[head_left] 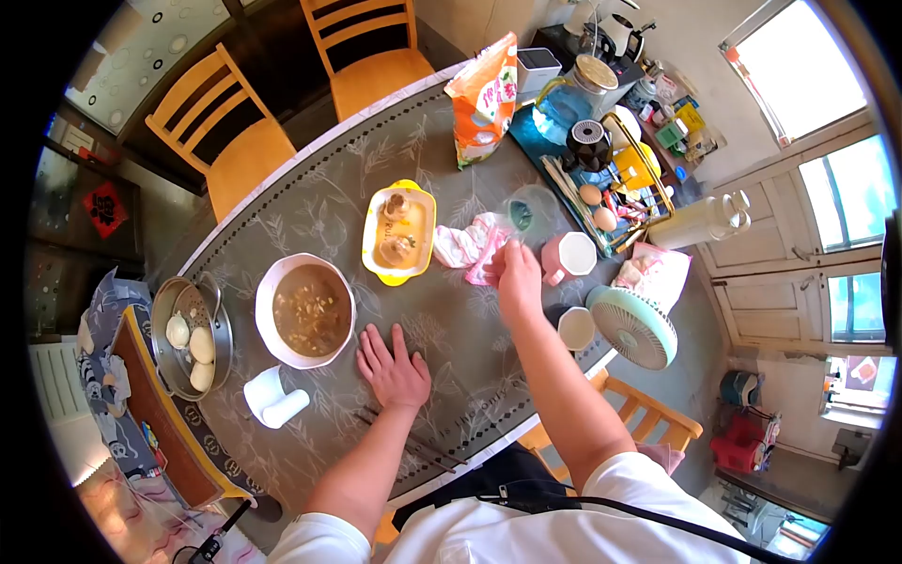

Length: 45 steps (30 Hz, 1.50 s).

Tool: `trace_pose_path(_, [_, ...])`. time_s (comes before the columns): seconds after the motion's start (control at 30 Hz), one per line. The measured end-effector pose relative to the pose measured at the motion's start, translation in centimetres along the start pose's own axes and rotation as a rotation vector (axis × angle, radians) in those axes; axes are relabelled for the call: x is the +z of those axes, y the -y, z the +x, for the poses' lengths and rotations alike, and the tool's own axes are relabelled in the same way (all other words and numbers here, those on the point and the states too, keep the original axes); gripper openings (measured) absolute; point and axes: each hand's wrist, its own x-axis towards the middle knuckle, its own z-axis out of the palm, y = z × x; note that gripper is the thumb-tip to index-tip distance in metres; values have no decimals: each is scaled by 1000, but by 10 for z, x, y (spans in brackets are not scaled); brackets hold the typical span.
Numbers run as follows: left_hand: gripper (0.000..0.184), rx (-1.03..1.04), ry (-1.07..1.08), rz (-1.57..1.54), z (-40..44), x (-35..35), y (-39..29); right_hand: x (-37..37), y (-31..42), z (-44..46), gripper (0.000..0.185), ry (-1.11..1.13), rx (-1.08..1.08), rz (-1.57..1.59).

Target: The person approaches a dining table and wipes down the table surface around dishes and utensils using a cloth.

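Observation:
My left hand (395, 368) lies flat on the grey patterned tablecloth (329, 423), fingers spread, holding nothing. It is just right of a white bowl (267, 324) of brown soup with pale bits. Farther right, my right hand (519, 284) is closed on the edge of a crumpled pink-and-white cloth (466, 242); its fingertips are partly hidden. A clear glass (533, 209) stands just beyond that hand, and a pink mug (570, 256) is to its right. Between the hands and farther back sits a yellow-rimmed dish (425, 211) with two browned food pieces.
At left are a steel pot (223, 352) with pale buns and a white paper roll (274, 399). Chopsticks (427, 453) lie near the front edge. A small fan (635, 327) and another cup (575, 329) stand at right. Behind are an orange bag (484, 103) and a loaded blue tray (554, 174).

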Motion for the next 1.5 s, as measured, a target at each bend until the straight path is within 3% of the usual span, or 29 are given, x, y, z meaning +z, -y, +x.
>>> trace_pose_path(0.1, [70, 6, -5, -1, -1, 1, 0, -23, -12, -57, 37, 89, 17, -103])
trace_pose_path(0.2, [70, -9, -1, -7, -1, 2, 0, -37, -27, -93, 38, -4, 150, -135])
trace_pose_path(0.47, [71, -15, 14, -1, -2, 1, -1, -58, -50, -106, 31, -78, 258, -54])
trace_pose_path(0.57, [71, -10, -4, -1, -2, 5, 0, -56, -40, -126, 43, -132, 244, 27])
trace_pose_path(0.67, [71, -5, -6, -13, -2, 3, 1, -61, -32, -149, 62, -95, 294, -136])
trace_pose_path(0.77, [70, 5, -41, -23, -3, 9, 4, -45, -45, -143, 67, 59, 30, -332])
trace_pose_path(0.8, [70, -2, -31, -25, -5, 8, 4, -33, -40, -131, 69, 14, -285, -617])
trace_pose_path(0.9, [69, -10, -19, -25, -3, 8, 5, 8, 11, -107, 75, 6, -148, -590])
trace_pose_path(0.93, [69, -11, -19, -26, -3, 8, 5, 16, 14, -98, 78, -11, 7, -488])
trace_pose_path(1.07, [70, -5, -29, -50, -3, 10, 7, 13, 1, -84, 81, 20, 258, -396])
trace_pose_path(1.27, [71, -33, 26, -58, -1, 4, 5, 2, -40, -85, 82, 8, 284, -407])
trace_pose_path(1.5, [72, -27, 13, -71, -1, 4, 4, 40, -21, -79, 78, 34, 211, 45])
